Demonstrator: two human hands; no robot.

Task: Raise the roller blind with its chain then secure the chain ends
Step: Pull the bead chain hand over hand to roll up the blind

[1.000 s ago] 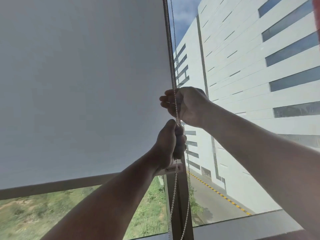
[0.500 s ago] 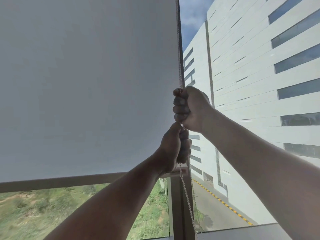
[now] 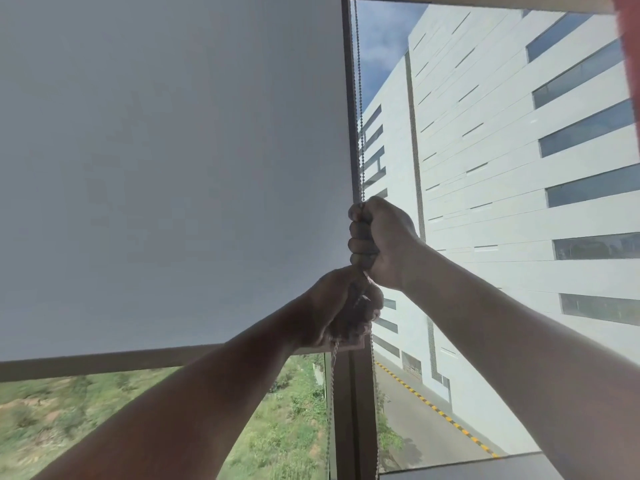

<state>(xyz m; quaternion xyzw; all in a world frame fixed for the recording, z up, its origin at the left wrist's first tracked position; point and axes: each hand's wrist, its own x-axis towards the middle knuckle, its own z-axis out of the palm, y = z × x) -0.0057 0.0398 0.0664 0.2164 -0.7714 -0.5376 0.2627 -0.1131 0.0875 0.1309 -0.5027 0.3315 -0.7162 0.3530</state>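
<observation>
A white roller blind (image 3: 173, 168) covers most of the left window; its bottom bar (image 3: 104, 365) hangs low, with grass visible beneath. The beaded chain (image 3: 360, 116) runs down along the dark window post. My right hand (image 3: 381, 244) is fisted around the chain, directly above my left hand (image 3: 346, 310), which also grips it at the level of the bottom bar. The two fists touch. Below my left hand the chain's loose strands (image 3: 332, 393) hang down beside the post.
The dark vertical window post (image 3: 353, 410) separates the blind's pane from a bare right pane showing a white building (image 3: 519, 168) and a road. A grey sill edge (image 3: 485, 467) shows at the bottom right. A red strip (image 3: 630, 46) edges the far right.
My right hand closed fully on the chain and now sits tight on top of my left fist. The view tilted upward; the blind's bottom bar sits slightly higher against the outside scenery.
</observation>
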